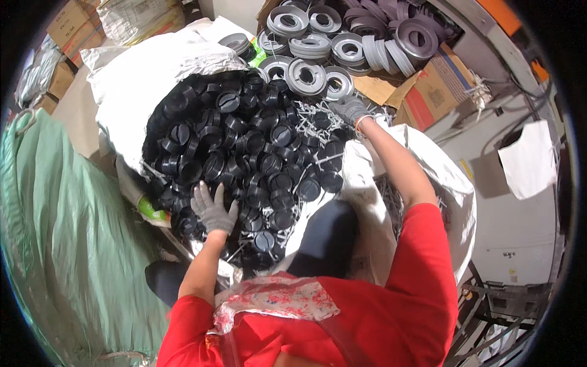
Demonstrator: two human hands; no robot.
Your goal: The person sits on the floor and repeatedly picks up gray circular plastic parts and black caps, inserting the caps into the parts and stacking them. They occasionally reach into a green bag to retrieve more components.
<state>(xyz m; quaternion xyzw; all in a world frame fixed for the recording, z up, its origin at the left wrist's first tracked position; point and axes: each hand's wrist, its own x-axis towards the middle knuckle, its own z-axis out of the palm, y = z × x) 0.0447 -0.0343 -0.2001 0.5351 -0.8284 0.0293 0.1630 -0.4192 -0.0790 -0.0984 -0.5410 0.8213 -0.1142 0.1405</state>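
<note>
A heap of black threaded plastic caps [235, 144] spreads over a white sack in front of me. My left hand [214, 211], in a grey glove, lies on the near left part of the heap with its fingers spread. Farther off on the right, my gloved right hand [351, 110] reaches to the heap's far right edge. It is beside thin grey plastic sprue pieces [315, 119] and just below the grey plastic rings [338, 84]. Its fingers are partly hidden, and I cannot tell if anything is in them.
Stacked grey and dark rings [348, 46] fill the far side, next to an open cardboard box [443, 85]. A white sack [455, 196] with sprue bits stands at my right. Green sheeting [67, 244] covers the left. Cartons [72, 27] stand at the far left.
</note>
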